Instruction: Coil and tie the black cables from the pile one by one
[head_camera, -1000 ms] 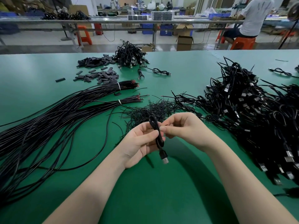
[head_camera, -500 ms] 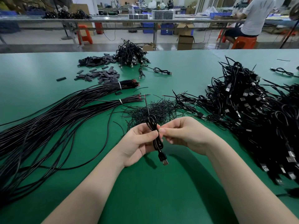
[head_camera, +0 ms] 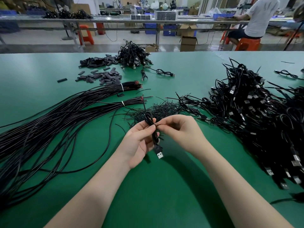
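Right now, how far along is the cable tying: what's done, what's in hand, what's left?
Done, apparently: the big heap of coiled USB cables at right. In hand: the left hand grips one coiled USB cable while the right hand pinches at its middle, seemingly tying it. Left: the long loose cables and the two banded bundles.

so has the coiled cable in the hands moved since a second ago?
Yes. The coiled cable has risen slightly toward the loose tie pile behind it; its free end now sticks up over the pile.
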Tool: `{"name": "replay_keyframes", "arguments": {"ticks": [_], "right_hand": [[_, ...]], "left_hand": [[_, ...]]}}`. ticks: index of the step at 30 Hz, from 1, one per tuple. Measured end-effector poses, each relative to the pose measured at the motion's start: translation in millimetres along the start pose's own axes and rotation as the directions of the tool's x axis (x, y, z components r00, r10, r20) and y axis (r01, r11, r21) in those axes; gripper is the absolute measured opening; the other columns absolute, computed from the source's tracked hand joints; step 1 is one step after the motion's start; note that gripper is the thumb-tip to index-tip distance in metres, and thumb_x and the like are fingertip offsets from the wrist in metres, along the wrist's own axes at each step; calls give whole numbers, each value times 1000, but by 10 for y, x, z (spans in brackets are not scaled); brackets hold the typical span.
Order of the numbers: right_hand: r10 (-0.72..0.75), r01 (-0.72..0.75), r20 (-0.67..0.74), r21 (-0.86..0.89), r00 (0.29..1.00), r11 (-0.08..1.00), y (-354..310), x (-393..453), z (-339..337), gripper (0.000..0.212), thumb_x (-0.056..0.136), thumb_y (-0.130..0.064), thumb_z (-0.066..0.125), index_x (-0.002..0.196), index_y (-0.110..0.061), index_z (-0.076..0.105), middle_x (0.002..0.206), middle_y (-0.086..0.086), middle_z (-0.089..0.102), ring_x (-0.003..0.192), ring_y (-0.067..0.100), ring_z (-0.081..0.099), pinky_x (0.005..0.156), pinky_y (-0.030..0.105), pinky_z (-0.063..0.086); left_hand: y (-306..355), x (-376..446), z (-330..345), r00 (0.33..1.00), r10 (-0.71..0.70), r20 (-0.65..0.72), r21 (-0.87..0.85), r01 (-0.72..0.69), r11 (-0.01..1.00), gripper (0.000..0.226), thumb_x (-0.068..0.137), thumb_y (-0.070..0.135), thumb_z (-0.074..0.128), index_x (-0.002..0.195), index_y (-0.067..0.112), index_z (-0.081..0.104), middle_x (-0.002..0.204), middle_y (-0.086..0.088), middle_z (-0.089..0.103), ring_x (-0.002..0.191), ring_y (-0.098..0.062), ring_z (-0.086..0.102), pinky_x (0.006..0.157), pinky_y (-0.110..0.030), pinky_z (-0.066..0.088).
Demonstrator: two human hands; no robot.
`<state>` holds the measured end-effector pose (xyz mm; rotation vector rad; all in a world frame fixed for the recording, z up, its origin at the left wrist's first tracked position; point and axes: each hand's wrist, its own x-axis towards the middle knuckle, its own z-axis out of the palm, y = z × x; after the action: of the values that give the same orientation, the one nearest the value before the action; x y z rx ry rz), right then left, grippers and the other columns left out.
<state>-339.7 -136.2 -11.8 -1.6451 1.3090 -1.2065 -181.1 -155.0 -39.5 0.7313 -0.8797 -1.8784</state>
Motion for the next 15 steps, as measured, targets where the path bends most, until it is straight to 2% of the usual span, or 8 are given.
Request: {"name": "replay_keyframes", "arguments": {"ticks": [2, 5, 8, 9, 11, 13, 15], "right_hand": [[71, -75, 29, 187, 997, 979, 17, -11, 8, 20, 84, -3, 71, 83, -23, 73, 75, -6, 72, 70, 5, 64, 72, 18, 50], [183, -199, 79, 438, 980, 877, 37, -15, 44, 15, 83, 0, 68, 90, -14, 69, 70, -3, 69, 66, 9, 63, 70, 22, 52], [258, -275, 114, 580, 959, 767, 25, -16, 79, 15, 78, -6, 70, 92, -11, 66, 67, -2, 69, 62, 8, 64, 64, 19, 52], [293, -299, 109, 593, 950, 748, 19, -16, 88, 15, 79, -8, 70, 93, -11, 66, 67, -3, 69, 62, 8, 64, 62, 19, 52], [368, -349, 68, 509, 927, 787, 12, -21, 100, 8, 84, -16, 71, 90, -12, 68, 66, -3, 67, 60, 8, 61, 58, 18, 51], [437, -412, 23, 376, 899, 830, 10, -25, 98, 23, 82, -35, 73, 78, -13, 69, 64, 0, 66, 54, 8, 57, 53, 18, 48], [501, -484, 44, 346, 864, 804, -10, -19, 81, 35, 76, -48, 73, 68, -14, 71, 63, 1, 67, 51, 9, 56, 48, 17, 46]], "left_hand": [[-10, 6, -4, 1000, 9, 16, -30, -8, 1000, 19, 74, 12, 70, 86, 25, 77, 82, 1, 69, 66, -9, 64, 62, -24, 53], [-11, -3, -7, 999, 26, 46, -58, -23, 998, 19, 71, 14, 74, 84, 28, 77, 85, 4, 71, 68, -8, 65, 63, -24, 54], [-24, -6, -6, 995, 77, 62, -69, -73, 995, 19, 77, 11, 70, 85, 27, 77, 85, 4, 71, 70, -9, 65, 63, -24, 54], [-38, -4, 1, 992, 109, 56, -69, -105, 992, 19, 78, 10, 70, 86, 26, 77, 85, 4, 71, 71, -9, 66, 64, -24, 54], [-64, 4, 24, 984, 176, 21, -54, -174, 983, 20, 77, 9, 67, 85, 24, 77, 86, 3, 72, 73, -10, 67, 67, -23, 55], [-93, 14, 36, 967, 255, -16, 32, -255, 967, 19, 76, 10, 67, 86, 23, 76, 87, 4, 73, 77, -9, 67, 70, -22, 54], [-123, 26, 26, 941, 337, -28, 219, -323, 921, 20, 81, 7, 68, 91, 24, 74, 90, 7, 73, 82, -7, 66, 75, -21, 52]]}}
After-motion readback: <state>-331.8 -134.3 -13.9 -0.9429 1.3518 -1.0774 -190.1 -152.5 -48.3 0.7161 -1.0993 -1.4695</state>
